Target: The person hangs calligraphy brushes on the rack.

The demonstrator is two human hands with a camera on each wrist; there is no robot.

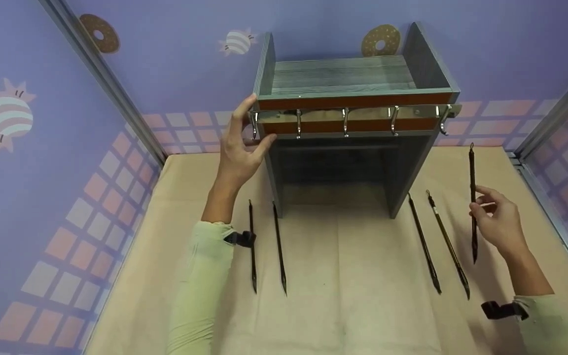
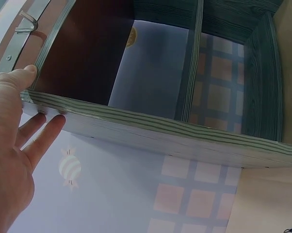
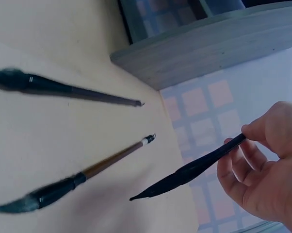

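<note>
A grey wooden rack (image 1: 353,88) with a row of metal hooks (image 1: 345,122) stands at the back of the table. My left hand (image 1: 238,148) rests on its left front corner, thumb on the front edge and fingers flat against the side panel (image 2: 151,131). My right hand (image 1: 498,222) pinches a dark calligraphy brush (image 1: 473,197) by its shaft and holds it upright above the table, to the right of the rack. In the right wrist view the brush (image 3: 194,167) has its bristle tip pointing down-left, and the fingers (image 3: 262,136) curl round it.
Two brushes (image 1: 279,246) lie on the tan table cover (image 1: 353,305) left of centre, two more (image 1: 442,244) lie right of centre. Purple patterned walls (image 1: 32,172) close in the left, back and right sides.
</note>
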